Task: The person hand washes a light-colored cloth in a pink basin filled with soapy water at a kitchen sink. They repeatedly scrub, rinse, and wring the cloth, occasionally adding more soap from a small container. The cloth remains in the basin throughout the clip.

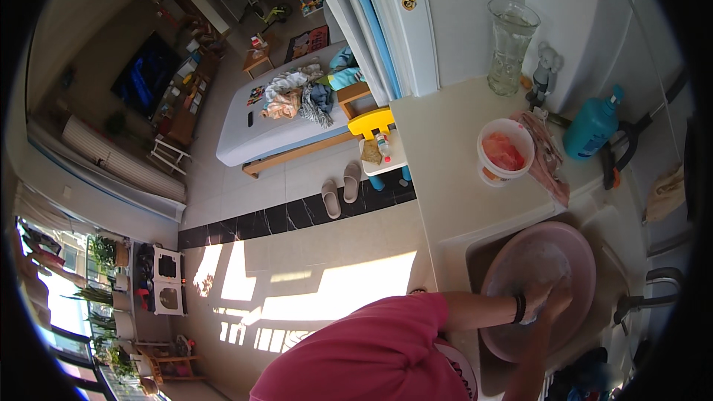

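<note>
A pink plastic basin [585,259] sits in the sink [478,250], holding cloudy, sudsy water. My left hand [536,296], with a dark beaded bracelet [520,309] at the wrist, is over the water inside it. Against it, my right hand [558,301] comes in from the lower edge of the picture. The two hands meet, fingers bent and wet. A pale, foamy patch shows by the left wrist; whether it is cloth or suds I cannot tell. Whatever is between the palms is hidden.
On the counter [451,178] stand a white tub [493,175] with pinkish-red contents, a pink cloth [543,161], a blue-green pump bottle [591,128], a glass vase [509,50] and a grey figurine [545,75]. A faucet [640,302] rises behind the basin. Dark fabric [582,376] lies beside the sink.
</note>
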The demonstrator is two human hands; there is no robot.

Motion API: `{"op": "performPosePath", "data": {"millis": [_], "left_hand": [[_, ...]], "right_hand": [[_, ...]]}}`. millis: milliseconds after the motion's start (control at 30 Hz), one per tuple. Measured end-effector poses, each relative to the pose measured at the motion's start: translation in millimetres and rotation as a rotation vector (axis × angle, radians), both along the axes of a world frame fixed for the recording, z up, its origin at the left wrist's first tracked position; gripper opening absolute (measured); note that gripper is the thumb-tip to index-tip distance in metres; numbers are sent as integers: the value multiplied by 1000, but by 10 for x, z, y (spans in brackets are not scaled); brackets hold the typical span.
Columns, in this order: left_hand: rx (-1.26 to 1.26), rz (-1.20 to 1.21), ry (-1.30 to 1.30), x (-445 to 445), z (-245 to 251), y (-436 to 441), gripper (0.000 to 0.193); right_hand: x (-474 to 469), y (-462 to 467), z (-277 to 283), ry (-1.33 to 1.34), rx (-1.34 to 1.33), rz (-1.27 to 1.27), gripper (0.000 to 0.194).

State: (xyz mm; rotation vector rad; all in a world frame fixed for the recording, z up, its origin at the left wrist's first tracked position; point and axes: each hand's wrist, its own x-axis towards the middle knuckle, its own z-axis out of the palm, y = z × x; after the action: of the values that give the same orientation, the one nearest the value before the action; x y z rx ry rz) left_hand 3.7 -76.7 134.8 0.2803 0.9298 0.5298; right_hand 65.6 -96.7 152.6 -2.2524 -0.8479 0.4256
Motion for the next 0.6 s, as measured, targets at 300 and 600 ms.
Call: {"op": "performPosePath", "data": {"millis": [300, 600], "left_hand": [[1, 58, -321, 97, -389, -112, 28], [178, -192, -237, 72, -838, 175, 31]], "right_hand": [[-180, -177, -16, -62, 86, 0, 29], [-243, -153, -347, -120, 395, 146, 28]]}}
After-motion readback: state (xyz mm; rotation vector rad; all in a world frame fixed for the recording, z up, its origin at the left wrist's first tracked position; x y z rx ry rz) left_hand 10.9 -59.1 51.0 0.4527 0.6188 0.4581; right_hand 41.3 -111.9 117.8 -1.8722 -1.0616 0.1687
